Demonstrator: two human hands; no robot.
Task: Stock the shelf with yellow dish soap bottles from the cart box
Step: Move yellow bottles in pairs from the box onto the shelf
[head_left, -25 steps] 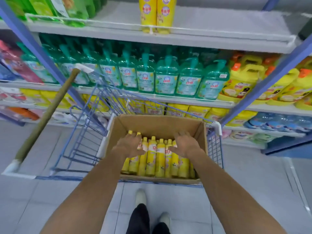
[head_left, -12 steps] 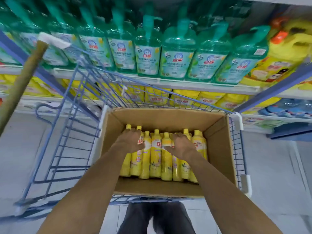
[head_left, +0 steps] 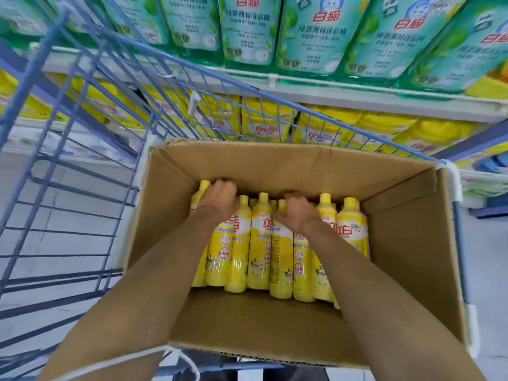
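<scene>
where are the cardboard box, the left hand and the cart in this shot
cardboard box (head_left: 275, 166): head view, inside of the far wall
left hand (head_left: 218, 200): head view, back of the hand
cart (head_left: 68, 185): head view, blue wire side

Yellow, brown, blue and green are being shown.

Yellow bottles (head_left: 261, 243) with red letters are being held in a plain brown box (head_left: 406, 259); blue wire is forming the cart (head_left: 68, 188); green bottles (head_left: 310, 37) with pale labels are being displayed above.
</scene>
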